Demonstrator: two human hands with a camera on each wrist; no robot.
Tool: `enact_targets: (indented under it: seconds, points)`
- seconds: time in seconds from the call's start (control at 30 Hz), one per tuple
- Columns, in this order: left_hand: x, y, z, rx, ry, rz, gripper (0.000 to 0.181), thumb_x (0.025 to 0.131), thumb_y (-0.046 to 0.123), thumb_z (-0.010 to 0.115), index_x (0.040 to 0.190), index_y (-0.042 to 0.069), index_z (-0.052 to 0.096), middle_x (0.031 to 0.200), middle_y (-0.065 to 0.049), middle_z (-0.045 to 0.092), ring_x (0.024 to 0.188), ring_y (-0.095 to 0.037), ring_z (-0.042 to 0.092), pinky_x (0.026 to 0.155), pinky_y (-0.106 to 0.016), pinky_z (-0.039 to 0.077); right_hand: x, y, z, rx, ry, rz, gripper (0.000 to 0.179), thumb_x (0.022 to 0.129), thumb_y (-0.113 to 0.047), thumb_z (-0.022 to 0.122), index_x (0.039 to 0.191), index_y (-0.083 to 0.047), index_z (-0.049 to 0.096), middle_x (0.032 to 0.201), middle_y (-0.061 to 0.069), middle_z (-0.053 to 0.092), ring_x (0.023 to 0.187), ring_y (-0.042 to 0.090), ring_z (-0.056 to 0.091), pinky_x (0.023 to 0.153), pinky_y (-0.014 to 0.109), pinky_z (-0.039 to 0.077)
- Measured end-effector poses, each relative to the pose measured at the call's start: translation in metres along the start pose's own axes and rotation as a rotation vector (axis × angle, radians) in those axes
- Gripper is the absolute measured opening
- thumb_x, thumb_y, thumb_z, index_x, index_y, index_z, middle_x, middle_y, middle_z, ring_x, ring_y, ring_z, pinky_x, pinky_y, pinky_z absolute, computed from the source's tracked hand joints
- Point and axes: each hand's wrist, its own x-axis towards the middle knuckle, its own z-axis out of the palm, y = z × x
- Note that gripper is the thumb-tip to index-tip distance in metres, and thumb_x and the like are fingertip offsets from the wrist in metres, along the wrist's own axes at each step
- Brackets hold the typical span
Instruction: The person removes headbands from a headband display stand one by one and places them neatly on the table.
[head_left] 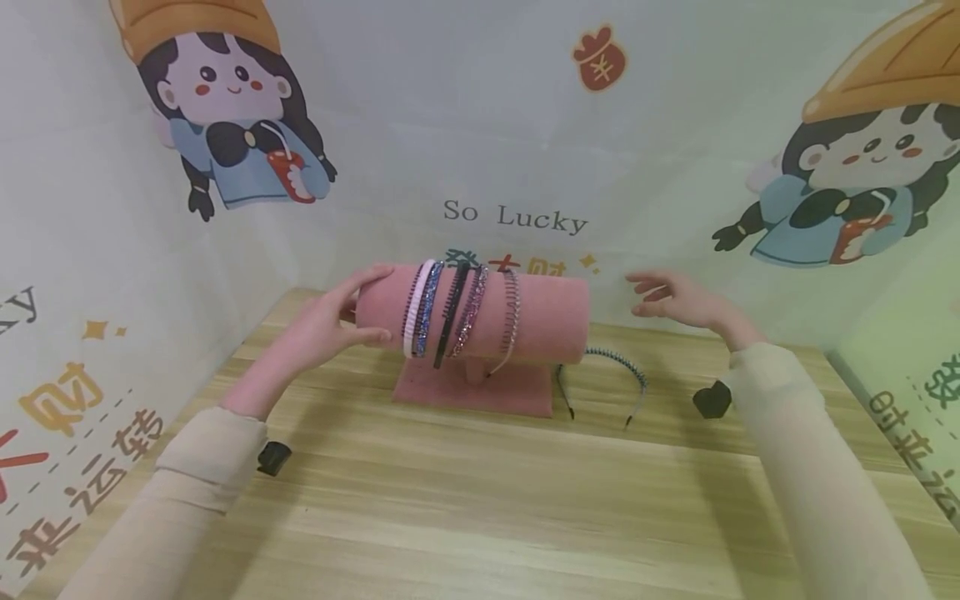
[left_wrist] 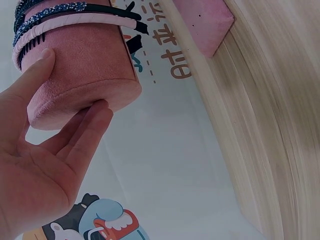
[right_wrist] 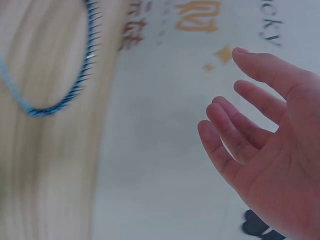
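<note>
Left of the pink stand (head_left: 551, 317), our left hand (head_left: 324, 327) pinches its end, seemingly steadying it; to its right, our right hand (head_left: 678, 302), fingers spread, probably needs lowering toward the headband (head_left: 643, 381) beside the stand.

A screened tabletop booth (head_left: 375, 108); whether in a home, shop or studio cannot be told. White printed sheeting (head_left: 697, 75) encloses the wood-grain surface (head_left: 480, 508) at back and sides, bearing cartoon figures (head_left: 232, 92), Chinese characters (head_left: 63, 398) and the words "So Lucky" (head_left: 516, 217). A pink display stand (head_left: 551, 317) carrying hairbands (head_left: 415, 312) suggests retail display.
</note>
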Motion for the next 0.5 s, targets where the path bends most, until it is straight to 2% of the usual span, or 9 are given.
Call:
enact_targets:
  seconds: [0.27, 0.5]
  points:
    - [0.000, 0.001, 0.000, -0.004, -0.005, 0.005, 0.086, 0.088, 0.031, 0.075, 0.153, 0.048, 0.022, 0.139, -0.020, 0.059, 0.117, -0.033, 0.062, 0.096, -0.056, 0.050, -0.002, -0.031, -0.019, -0.005, 0.047, 0.010, 0.059, 0.099, -0.021, 0.058, 0.152, -0.004, 0.035, 0.148, 0.027, 0.044, 0.133, 0.044, 0.045, 0.105, 0.061, 0.041]
    - [-0.001, 0.002, -0.002, -0.004, -0.026, 0.002, 0.086, 0.089, 0.032, 0.074, 0.155, 0.046, 0.020, 0.142, -0.021, 0.056, 0.119, -0.034, 0.061, 0.098, -0.058, 0.048, -0.004, -0.054, -0.026, -0.040, 0.091, -0.012, 0.057, 0.099, -0.025, 0.060, 0.151, -0.012, 0.039, 0.148, 0.020, 0.047, 0.134, 0.037, 0.047, 0.106, 0.059, 0.040]
